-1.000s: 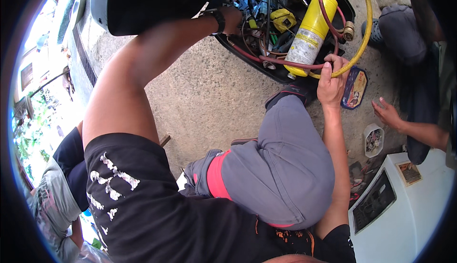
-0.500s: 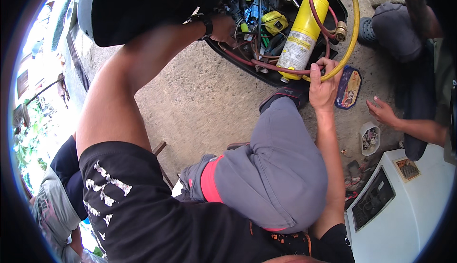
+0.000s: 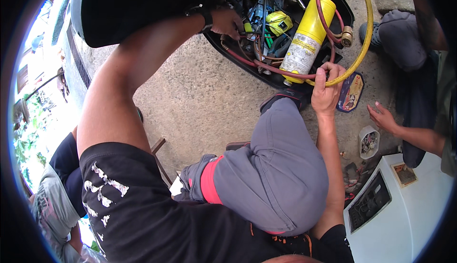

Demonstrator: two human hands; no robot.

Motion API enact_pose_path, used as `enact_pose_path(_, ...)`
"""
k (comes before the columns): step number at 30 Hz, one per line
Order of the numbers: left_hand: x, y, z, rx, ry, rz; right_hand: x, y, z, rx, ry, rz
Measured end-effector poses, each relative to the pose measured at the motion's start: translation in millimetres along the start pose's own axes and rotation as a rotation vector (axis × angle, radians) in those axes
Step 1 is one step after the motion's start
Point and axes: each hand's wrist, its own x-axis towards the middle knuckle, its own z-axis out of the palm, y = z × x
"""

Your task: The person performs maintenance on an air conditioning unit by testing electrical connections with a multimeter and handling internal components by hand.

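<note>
My left hand (image 3: 225, 23) reaches over the near left rim of a black case (image 3: 216, 47); its visible fingers are bent and slightly apart among tools and cables, and their tips are partly hidden. A yellow tape measure (image 3: 279, 23) lies to the right of it. My right hand (image 3: 327, 91) is closed around a yellow hose (image 3: 364, 48) and a dark red hose (image 3: 290, 72), just off the case's near right side. Between my hands, a yellow gas cylinder (image 3: 310, 29) with a white label leans in the case. A brass fitting (image 3: 347, 36) hangs beside it.
Another person's open hand (image 3: 384, 117) is at the right, near a small white tub (image 3: 369, 142) of small parts. A blue-edged lid (image 3: 351, 92) lies on the concrete. A white appliance casing (image 3: 400, 201) stands at the lower right. Someone else sits at the lower left.
My left hand has shifted slightly right within the case, and its fingers show more clearly. My right hand stays on the hoses. The whole view has moved slightly.
</note>
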Motion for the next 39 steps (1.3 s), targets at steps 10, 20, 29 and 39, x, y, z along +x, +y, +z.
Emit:
enact_pose_path(10, 2, 3, -5, -0.712, -0.326, -0.419, 2, 2, 3, 0.035, 0.009, -0.041)
enact_pose_path(20, -1, 6, -4, -0.643, -0.332, -0.439, 3, 0, 1, 0.048, 0.018, -0.033)
enact_pose_path(29, 32, -27, -18, 0.165, 0.379, -0.040, 5, -3, -13, -0.035, -0.109, -0.042)
enact_pose_path(39, 86, 17, 2, -0.033, 0.662, -0.354, 5, -23, -24, -0.011, -0.233, 0.027)
